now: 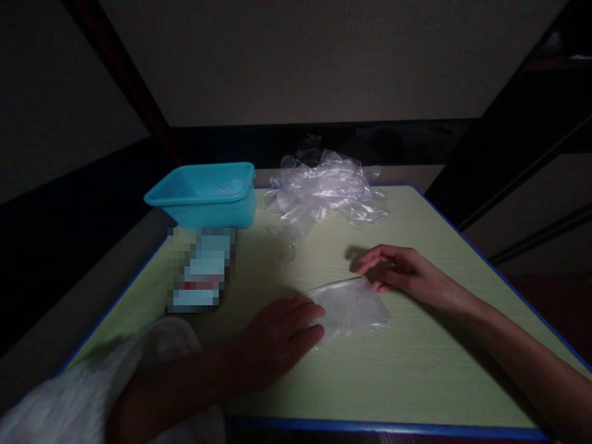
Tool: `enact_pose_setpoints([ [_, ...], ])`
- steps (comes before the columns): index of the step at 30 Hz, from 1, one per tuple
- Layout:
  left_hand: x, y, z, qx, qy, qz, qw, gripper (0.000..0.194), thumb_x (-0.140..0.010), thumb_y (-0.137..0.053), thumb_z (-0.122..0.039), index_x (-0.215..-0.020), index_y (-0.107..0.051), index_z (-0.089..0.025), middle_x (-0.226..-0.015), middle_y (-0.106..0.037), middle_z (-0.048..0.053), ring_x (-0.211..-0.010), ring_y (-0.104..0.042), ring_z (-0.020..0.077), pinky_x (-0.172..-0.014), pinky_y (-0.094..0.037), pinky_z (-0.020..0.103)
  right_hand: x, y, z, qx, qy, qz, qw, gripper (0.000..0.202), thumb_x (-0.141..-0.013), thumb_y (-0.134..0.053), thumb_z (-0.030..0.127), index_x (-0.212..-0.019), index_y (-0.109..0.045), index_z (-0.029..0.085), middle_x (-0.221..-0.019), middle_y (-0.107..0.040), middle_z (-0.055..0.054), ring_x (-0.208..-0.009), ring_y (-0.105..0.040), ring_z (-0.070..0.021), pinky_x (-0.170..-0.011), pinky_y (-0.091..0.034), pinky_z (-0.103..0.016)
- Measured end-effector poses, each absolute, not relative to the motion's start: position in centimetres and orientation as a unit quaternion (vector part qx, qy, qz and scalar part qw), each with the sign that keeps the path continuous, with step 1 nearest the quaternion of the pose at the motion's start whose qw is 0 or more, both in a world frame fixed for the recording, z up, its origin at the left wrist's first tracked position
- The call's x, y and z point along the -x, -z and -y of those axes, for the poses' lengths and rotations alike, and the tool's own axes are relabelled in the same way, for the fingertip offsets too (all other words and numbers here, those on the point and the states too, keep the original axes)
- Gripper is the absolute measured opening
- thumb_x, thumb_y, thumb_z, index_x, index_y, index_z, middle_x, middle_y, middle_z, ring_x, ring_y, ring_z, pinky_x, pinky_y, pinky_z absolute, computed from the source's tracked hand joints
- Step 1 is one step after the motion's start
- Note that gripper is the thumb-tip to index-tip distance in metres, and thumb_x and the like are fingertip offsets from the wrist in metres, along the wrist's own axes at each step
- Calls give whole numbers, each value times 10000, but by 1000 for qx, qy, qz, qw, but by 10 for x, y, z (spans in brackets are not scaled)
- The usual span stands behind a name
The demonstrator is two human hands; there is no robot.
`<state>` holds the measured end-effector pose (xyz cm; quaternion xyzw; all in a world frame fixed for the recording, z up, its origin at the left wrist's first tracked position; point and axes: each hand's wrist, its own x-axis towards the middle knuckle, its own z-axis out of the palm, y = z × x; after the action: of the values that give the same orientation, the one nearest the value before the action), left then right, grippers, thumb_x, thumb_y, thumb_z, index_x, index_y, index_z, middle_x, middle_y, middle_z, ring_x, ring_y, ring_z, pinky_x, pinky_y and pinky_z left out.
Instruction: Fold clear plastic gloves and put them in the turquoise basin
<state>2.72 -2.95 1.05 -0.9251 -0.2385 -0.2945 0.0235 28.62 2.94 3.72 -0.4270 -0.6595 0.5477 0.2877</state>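
A flat, roughly rectangular piece of clear plastic film (348,309) lies on the table between my hands; whether it is a bag or a folded glove I cannot tell. My left hand (284,336) rests over its left end, with fingers and thumb slightly apart. At its upper right corner is my right hand (395,271), its fingers loosely bent and spread, the lower fingertips at the film's edge. Farther back lies a crumpled heap of thin clear plastic (330,185), with finger-shaped ends like disposable gloves.
A turquoise plastic basin (208,209) stands at the table's back left. In front of it lies a pixelated, phone-like object (201,268). The pale table (444,357) has a blue edge. A wall (296,68) rises behind it.
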Motion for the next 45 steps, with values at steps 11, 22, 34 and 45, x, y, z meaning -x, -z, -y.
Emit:
enact_pose_setpoints([
  [11,-29,-13,30,938,271,214,6,173,-845,-428,-58,-846,-575,-149,-926,-654,75,-879,-577,178,-794,-483,295,-283,-31,-26,425,-502,711,248,281,-673,-637,182,-933,-530,172,-882,-603,-39,-668,-575,-111,-566,-495,-249],
  [22,-29,-20,30,916,318,229,-93,286,-654,-464,-44,-905,-551,-151,-909,-644,93,-843,-576,196,-785,-497,336,-281,-35,-20,463,-331,788,236,171,-728,-542,193,-896,-569,176,-690,-583,-12,-537,-519,-128,-480,-443,-269],
  [34,-14,-18,6,793,307,463,-250,327,-577,-464,-56,-875,-535,-172,-871,-575,32,-839,-547,187,-765,-453,328,-252,-28,11,306,-110,938,119,571,-901,-425,314,-1413,-238,144,-1455,-268,-111,-1330,-252,-228,-1097,-209,-449],
  [45,-20,-14,7,828,263,451,-206,128,-649,-521,-38,-627,-518,-164,-742,-519,18,-757,-502,175,-694,-405,297,-253,-24,7,309,-106,940,100,549,-915,-402,337,-1397,-273,107,-1444,-282,-131,-1331,-245,-226,-1092,-219,-443],
])
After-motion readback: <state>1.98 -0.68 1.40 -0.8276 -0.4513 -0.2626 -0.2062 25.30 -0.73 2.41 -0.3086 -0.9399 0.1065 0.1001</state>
